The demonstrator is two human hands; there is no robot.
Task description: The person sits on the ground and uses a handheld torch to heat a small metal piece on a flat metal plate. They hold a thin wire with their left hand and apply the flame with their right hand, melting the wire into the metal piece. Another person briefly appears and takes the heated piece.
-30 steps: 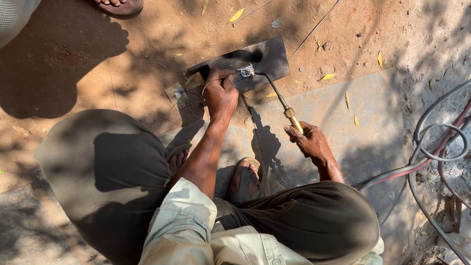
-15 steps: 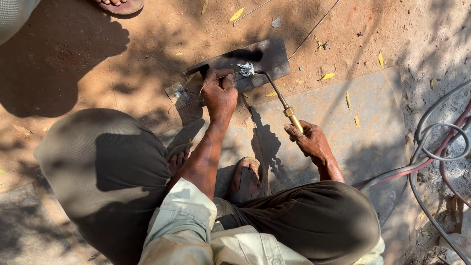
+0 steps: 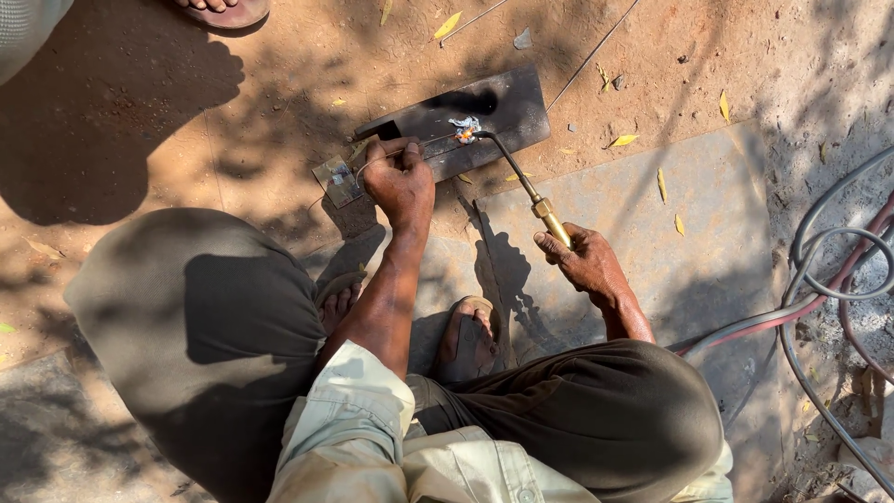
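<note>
I squat over a dark metal plate [image 3: 484, 116] lying on the dirt. My right hand [image 3: 582, 259] grips a brass gas torch [image 3: 535, 200] whose thin bent tip reaches a small shiny workpiece [image 3: 464, 127] on the plate, where a small glow shows. My left hand [image 3: 400, 177] pinches a thin wire rod [image 3: 419, 143] that points at the same workpiece. A small square metal piece [image 3: 335, 180] lies just left of my left hand.
Grey and red hoses [image 3: 819, 279] coil over the ground at the right. A flat stone slab [image 3: 689, 233] lies under my right hand. Another person's sandalled foot [image 3: 219, 9] shows at the top left. Dry yellow leaves are scattered about.
My left hand has shifted slightly with the wire toward the workpiece. The torch stays at the same spot.
</note>
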